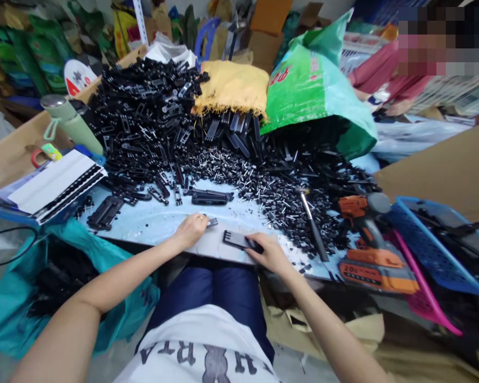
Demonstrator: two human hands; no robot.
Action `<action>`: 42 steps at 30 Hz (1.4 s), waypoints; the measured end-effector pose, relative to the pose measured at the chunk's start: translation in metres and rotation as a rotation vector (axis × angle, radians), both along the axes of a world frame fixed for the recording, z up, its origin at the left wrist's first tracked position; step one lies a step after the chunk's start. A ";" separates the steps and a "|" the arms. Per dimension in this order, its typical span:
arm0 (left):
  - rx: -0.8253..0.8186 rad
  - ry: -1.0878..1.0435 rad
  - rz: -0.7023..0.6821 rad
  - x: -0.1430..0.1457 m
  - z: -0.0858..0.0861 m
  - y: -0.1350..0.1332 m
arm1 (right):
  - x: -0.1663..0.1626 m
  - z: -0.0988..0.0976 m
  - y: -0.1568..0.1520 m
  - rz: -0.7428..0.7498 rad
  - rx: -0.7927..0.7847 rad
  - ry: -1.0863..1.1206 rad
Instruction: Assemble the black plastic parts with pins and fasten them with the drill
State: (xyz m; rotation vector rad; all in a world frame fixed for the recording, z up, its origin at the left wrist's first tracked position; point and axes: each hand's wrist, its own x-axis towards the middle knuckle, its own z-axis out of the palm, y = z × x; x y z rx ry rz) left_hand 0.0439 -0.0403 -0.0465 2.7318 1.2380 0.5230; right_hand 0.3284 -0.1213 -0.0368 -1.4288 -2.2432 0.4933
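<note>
"Where is the flat black part (234,239) lying?"

"By the near edge of the pale worktop (163,215), at 1 o'clock from the person's lap (211,287). Its toothed end is pointing toward 9 o'clock."

"What is the right hand (268,252) doing?"

"It is pinching the opposite end of that part between thumb and fingers."

"And the left hand (190,231)?"

"At 9 o'clock from the part, it is clasping a small pronged piece (212,222); the fingers are hiding the rest of it."

"What is surrounding them?"

"Counting from the flat black part, a long black assembly (211,198) is resting at 11 o'clock, loose pins (239,178) are lying scattered at 12, a hammer (312,223) is lying between 2 and 3, and an orange drill (370,233) is resting at 3. Farther off, a green bag (303,93) is slumping at 1 and a flask (77,125) is standing at 10."
</note>
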 end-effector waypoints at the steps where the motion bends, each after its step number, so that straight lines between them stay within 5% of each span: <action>1: -0.006 -0.002 0.008 0.004 -0.002 -0.003 | -0.006 -0.002 0.002 0.002 0.025 -0.071; 8: -0.078 -0.435 0.362 -0.022 0.026 0.023 | -0.044 -0.005 0.020 -0.018 0.126 -0.259; 12: -0.083 -0.565 0.288 -0.022 0.032 0.009 | -0.042 -0.005 0.020 -0.042 0.119 -0.254; 18: -0.381 -1.165 0.500 0.008 0.022 0.014 | -0.074 0.008 0.022 -0.169 0.108 0.119; 21: -0.469 -1.308 0.531 0.007 0.023 0.018 | -0.102 0.011 0.025 -0.064 0.059 0.153; 30: -0.286 -0.940 0.708 -0.052 0.008 -0.004 | -0.140 0.000 0.036 -0.222 0.048 -0.199; 35: -0.157 -0.589 0.721 -0.052 0.009 -0.017 | -0.131 0.004 0.039 -0.171 -0.012 -0.111; 38: -0.129 -0.517 0.585 -0.038 0.021 -0.025 | -0.119 0.009 0.033 -0.148 0.054 0.097; 42: -0.631 -0.575 0.180 -0.013 0.038 -0.034 | -0.106 0.020 0.021 -0.069 0.063 0.305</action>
